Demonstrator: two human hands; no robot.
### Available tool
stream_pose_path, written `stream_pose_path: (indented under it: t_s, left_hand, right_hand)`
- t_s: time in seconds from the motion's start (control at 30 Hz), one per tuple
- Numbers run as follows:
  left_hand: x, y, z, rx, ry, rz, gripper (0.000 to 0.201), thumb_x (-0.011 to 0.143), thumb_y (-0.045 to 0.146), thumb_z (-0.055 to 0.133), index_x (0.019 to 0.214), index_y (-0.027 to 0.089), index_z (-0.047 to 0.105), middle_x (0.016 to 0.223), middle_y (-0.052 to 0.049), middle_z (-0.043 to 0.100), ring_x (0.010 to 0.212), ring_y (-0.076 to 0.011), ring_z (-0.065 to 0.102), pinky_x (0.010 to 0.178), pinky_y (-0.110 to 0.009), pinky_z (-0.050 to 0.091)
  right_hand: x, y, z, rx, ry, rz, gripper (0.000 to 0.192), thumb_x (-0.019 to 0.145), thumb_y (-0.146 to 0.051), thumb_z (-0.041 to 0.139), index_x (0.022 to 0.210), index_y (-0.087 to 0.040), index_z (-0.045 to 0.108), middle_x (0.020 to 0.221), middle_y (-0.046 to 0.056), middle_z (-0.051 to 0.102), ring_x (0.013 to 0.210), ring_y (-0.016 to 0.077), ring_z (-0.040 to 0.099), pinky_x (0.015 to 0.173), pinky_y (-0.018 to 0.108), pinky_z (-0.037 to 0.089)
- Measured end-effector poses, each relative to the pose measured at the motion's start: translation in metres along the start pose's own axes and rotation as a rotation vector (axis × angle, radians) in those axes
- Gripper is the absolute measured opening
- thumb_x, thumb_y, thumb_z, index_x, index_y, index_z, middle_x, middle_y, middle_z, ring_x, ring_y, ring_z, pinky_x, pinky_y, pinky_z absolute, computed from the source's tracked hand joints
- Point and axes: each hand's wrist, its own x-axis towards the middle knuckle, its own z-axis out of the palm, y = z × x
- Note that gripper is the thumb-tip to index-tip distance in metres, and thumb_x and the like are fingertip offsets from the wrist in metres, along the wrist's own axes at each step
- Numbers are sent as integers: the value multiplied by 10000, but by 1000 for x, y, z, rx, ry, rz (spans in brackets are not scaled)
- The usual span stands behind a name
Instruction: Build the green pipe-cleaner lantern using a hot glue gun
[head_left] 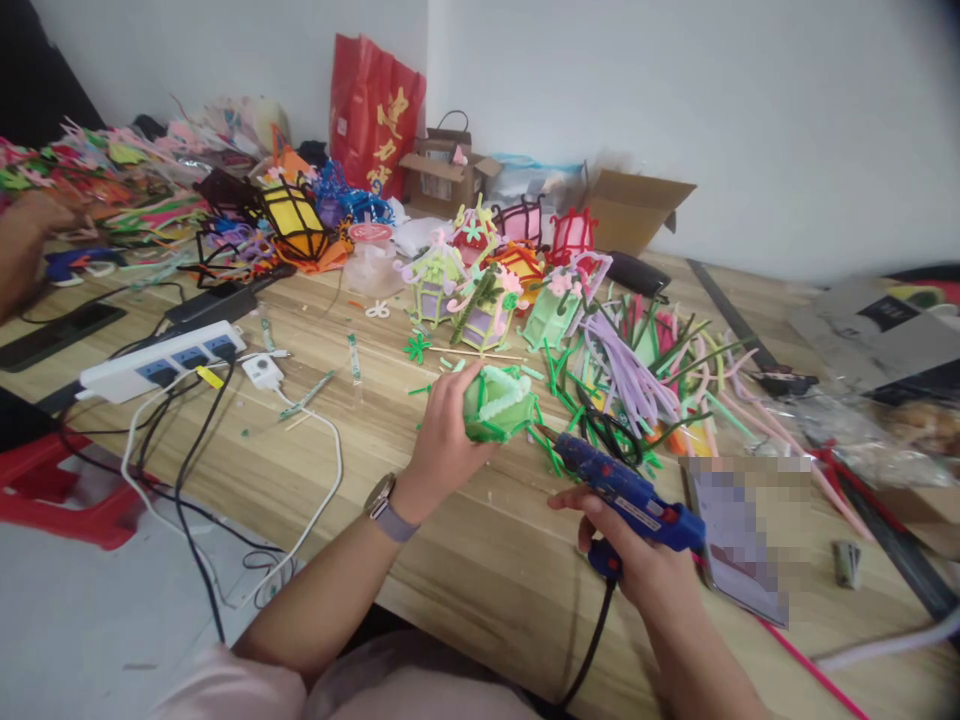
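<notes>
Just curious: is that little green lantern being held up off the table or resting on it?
Held up: the left hand grips the green lantern above the wooden table, its base clear of the surface.

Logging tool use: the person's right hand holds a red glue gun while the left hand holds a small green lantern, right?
Not quite: the head view shows the plastic glue gun in the right hand is blue, not red. The left hand does hold the small green pipe-cleaner lantern.

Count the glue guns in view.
2. One blue glue gun is gripped in the right hand, nozzle toward the green lantern held by the left hand. Another glue gun lies far left; more may be hidden under clutter.
</notes>
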Motion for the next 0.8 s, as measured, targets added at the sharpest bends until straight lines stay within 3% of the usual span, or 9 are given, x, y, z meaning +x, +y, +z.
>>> stream_pose_path:
  t_s: [0.37,0.8]
  left_hand:
    - [-1,-1,1,-27,2,-6,766,799,333,708,1433,210,297,1289,-151,528,1200,-286,515,1014,-439,435]
    - [-1,1,0,-39,0,-7,783,788,318,721,1434,215,290,1292,-146,525,1201,-283,514,1010,-432,442]
  right_hand:
    - [0,-3,1,7,-8,70,383,791,-554,643,735,-192,755,448,21,580,420,152,494,404,272,390]
    - [2,4,-2,4,-43,26,338,808,-501,638,714,-190,733,585,51,684,418,130,518,390,253,425]
